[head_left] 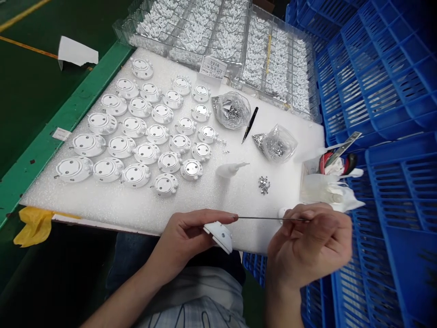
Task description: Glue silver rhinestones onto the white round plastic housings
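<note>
My left hand (184,237) is closed on a white rounded plastic part (219,236) at the front edge of the foam-covered table. Its index finger stretches out to the tip of a thin metal rod (256,218). My right hand (310,237) pinches that rod, which lies nearly level between the two hands. Just beyond them is a small pile of shiny metal pieces (264,185). Nearby stands a translucent white bottle with a narrow spout (229,170). Rows of similar white parts with dark round spots (146,152) cover the table's left side.
Two plastic bags of small metal pieces (235,111) (278,143) lie behind, with black tweezers (251,124) between them. Clear trays of white pieces (205,27) line the back. A holder with scissors and bottles (314,187) stands right, beside blue crates (385,91).
</note>
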`<act>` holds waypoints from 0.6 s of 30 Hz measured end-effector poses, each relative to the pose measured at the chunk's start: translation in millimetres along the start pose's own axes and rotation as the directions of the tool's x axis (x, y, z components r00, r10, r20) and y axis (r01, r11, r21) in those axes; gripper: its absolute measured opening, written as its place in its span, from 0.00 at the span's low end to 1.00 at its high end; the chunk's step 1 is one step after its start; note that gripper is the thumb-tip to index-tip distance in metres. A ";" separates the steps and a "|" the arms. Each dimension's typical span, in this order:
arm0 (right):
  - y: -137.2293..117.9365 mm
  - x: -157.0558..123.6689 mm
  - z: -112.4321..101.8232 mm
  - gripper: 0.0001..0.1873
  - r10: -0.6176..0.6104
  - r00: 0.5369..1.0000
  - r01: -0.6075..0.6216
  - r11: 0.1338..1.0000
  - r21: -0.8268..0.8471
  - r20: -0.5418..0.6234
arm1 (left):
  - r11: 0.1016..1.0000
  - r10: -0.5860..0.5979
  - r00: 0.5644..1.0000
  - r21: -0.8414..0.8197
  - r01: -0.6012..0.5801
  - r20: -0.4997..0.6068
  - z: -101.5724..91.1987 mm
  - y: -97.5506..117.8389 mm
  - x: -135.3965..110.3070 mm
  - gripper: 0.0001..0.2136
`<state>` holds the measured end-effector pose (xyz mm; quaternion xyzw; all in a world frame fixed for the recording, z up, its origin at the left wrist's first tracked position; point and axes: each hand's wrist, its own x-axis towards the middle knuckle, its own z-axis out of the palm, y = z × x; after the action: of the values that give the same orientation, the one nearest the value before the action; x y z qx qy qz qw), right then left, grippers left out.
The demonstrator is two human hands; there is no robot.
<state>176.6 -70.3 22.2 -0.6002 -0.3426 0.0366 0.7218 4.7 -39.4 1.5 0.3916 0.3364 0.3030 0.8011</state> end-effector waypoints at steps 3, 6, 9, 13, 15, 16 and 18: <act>-1.8 5.5 -6.0 0.16 0.002 1.000 -0.002 1.000 0.002 -0.031 | 1.000 -0.003 1.000 0.015 0.003 0.000 -0.7 -0.8 -0.7 0.10; -0.8 22.8 -23.7 0.16 -0.063 0.981 0.051 0.996 -0.073 -0.181 | 0.998 -0.004 1.000 0.056 0.004 0.005 -2.3 -1.0 -1.3 0.10; 4.4 50.0 -50.7 0.16 -0.319 0.884 0.226 0.932 -0.285 -0.343 | 0.991 -0.006 1.000 0.132 0.009 -0.024 -4.2 -0.7 -0.4 0.10; 13.6 80.7 -81.4 0.14 -0.520 0.769 0.317 0.815 -0.485 -0.372 | 0.974 -0.023 0.995 0.224 0.044 -0.096 -5.3 -1.7 1.7 0.10; 19.7 87.8 -88.7 0.13 -0.532 0.761 0.301 0.796 -0.525 -0.371 | 0.970 -0.021 0.989 0.236 0.056 -0.148 -4.7 -3.0 1.9 0.10; 23.3 89.6 -90.8 0.13 -0.535 0.760 0.294 0.789 -0.539 -0.369 | 0.968 -0.023 0.986 0.241 0.063 -0.165 -4.2 -3.7 1.8 0.10; 30.8 91.8 -93.7 0.11 -0.534 0.762 0.281 0.782 -0.556 -0.366 | 0.967 -0.034 0.981 0.242 0.081 -0.192 -3.1 -4.7 1.3 0.10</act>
<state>308.1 -98.0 31.9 -0.6516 -0.2654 -0.3688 0.6074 4.1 -39.5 -4.2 0.4489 0.4565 0.2702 0.7191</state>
